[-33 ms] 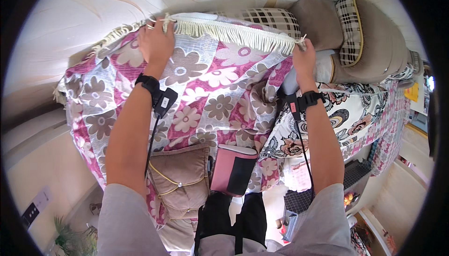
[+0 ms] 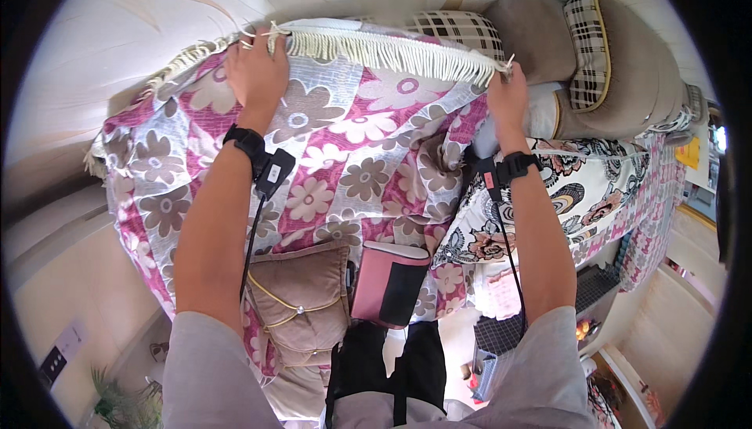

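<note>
A fringed throw (image 2: 325, 155) with large pink, white and grey-brown flowers lies spread over the sofa, its cream fringe (image 2: 392, 54) along the far edge. My left hand (image 2: 257, 78) is closed on that edge at the left of centre. My right hand (image 2: 509, 100) pinches the same edge farther right, beside the sofa back; part of its grip is hidden. Between the two hands the edge is stretched. Both wrists wear black straps with small boxes and cables. Folds gather in the throw left of my right wrist.
At the front edge lie a brown cushion (image 2: 301, 296) and a pink-and-black case (image 2: 373, 280). A floral-patterned cushion (image 2: 568, 206) rests to the right. Behind are a plaid cushion (image 2: 462, 31) and brown sofa back cushions (image 2: 530, 37) against the wall. A plant (image 2: 110, 401) stands lower left.
The view and both hands have shifted very slightly to the left. Both hands keep hold of the throw's fringed edge.
</note>
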Demonstrator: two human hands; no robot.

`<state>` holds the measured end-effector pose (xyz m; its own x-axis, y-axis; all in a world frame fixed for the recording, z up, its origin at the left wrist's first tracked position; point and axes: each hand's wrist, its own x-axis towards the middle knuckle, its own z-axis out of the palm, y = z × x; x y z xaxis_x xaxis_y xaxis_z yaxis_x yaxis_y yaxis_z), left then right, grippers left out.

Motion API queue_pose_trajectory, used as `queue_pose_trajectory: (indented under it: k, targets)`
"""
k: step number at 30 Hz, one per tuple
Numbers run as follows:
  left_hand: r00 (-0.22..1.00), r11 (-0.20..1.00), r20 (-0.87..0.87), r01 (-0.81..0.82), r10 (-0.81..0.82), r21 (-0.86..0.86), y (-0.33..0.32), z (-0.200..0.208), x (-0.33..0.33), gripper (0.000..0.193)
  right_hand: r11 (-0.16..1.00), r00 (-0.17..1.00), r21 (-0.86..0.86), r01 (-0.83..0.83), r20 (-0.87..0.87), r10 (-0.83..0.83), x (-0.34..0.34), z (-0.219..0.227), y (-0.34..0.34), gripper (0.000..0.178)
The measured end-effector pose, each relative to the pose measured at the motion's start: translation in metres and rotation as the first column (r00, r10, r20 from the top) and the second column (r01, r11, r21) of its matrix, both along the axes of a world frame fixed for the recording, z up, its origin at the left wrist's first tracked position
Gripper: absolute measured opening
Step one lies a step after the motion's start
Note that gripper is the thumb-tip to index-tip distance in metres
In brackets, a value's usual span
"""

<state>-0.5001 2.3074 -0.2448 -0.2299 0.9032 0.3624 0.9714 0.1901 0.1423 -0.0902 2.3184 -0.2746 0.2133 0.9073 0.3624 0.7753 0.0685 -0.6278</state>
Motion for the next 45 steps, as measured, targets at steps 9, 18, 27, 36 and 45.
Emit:
queue_pose_trajectory:
  k: [9,18,27,36,45]
  targets:
    - [0.985,0.978,0.169,-0.008,-0.028,0.209,-0.001,-0.009,-0.004,0.060,0.952,0.954,0.059,0.299,-0.003,-0.299,-0.043,0.038,0.074,0.029]
    - [0.988,0.948,0.139,0.022,-0.069,0.318,0.005,-0.012,0.005,0.046,0.984,0.980,0.136,-0.119,0.177,0.094,-0.025,0.016,0.133,0.036]
    - [0.998,0.969,0.054,0.030,-0.045,0.246,0.001,-0.012,-0.002,0.040,0.994,0.997,-0.068,0.083,0.000,-0.083,-0.021,0.027,0.053,0.033]
    - [0.998,0.976,0.052,0.031,-0.043,0.216,-0.002,-0.009,-0.005,0.027,0.959,0.958,0.003,0.284,0.048,-0.284,-0.029,0.029,0.085,0.023]
    - [0.996,0.948,0.080,0.014,-0.041,0.317,0.000,-0.008,-0.009,0.018,0.980,0.920,0.179,-0.084,0.393,0.007,-0.060,0.061,0.081,0.030]
